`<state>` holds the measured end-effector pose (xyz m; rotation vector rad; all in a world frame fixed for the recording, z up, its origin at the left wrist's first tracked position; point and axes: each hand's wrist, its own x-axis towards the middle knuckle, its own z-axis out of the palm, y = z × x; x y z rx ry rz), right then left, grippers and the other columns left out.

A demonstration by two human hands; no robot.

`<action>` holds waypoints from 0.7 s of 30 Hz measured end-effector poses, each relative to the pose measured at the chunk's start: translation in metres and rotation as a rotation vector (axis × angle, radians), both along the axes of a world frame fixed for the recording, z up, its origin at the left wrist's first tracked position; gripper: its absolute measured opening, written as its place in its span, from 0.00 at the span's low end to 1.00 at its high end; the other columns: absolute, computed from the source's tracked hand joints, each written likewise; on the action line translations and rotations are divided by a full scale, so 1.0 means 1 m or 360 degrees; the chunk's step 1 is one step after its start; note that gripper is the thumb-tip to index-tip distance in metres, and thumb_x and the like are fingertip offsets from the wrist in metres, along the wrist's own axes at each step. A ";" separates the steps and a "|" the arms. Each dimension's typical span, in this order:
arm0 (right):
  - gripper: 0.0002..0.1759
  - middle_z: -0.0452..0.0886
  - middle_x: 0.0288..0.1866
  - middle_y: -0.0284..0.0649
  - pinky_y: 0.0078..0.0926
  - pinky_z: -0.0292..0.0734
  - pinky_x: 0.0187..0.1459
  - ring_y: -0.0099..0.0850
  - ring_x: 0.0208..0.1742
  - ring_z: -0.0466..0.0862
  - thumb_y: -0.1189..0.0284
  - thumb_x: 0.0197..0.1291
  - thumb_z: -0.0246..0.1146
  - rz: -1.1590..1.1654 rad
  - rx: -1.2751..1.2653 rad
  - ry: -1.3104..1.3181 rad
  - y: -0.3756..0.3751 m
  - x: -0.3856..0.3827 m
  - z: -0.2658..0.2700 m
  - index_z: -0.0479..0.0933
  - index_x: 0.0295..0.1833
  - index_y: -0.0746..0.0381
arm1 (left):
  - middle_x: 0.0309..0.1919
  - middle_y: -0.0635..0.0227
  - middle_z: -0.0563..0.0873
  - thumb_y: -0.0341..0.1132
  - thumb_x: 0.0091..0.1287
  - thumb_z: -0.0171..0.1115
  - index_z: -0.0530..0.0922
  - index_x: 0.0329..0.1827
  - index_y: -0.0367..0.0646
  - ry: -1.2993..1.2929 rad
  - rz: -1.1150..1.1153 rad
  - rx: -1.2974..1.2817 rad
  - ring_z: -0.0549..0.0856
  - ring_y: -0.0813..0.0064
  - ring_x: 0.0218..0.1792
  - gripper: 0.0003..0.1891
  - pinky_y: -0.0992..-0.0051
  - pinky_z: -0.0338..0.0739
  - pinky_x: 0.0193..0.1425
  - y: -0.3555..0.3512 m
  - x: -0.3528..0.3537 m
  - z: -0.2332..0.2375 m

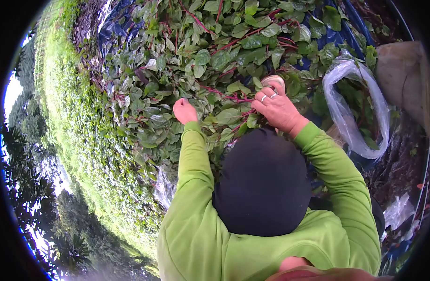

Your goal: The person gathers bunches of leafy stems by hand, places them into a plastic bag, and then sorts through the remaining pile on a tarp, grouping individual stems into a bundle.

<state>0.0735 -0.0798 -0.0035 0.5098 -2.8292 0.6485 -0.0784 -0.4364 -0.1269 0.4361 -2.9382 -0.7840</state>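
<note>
A heap of green leaves on red stems [215,56] lies on a blue sheet [114,28] in front of me. My left hand [184,111] is closed into a fist among the leaves, gripping stems; its fingers are hidden. My right hand [278,108], with two rings on its fingers, is closed on a pale round roll [274,82] just above a red stem [226,96]. Both arms are in green sleeves. A black head cover [262,182] hides what lies below the hands.
An open clear plastic bag [348,119] holding some leaves stands right of my right hand. A tan sack or board [404,75] is at the far right. Grass [79,131] runs along the left. Crumpled plastic [398,210] lies at the lower right.
</note>
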 end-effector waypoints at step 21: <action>0.06 0.79 0.43 0.31 0.45 0.65 0.72 0.32 0.54 0.81 0.69 0.57 0.63 0.0050 -0.0011 -0.0005 -0.005 -0.007 -0.001 0.78 0.40 0.53 | 0.40 0.67 0.84 0.33 0.68 0.65 0.83 0.39 0.48 0.0286 -0.1023 -0.0626 0.82 0.58 0.51 0.01 0.54 0.69 0.70 0.093 0.036 0.076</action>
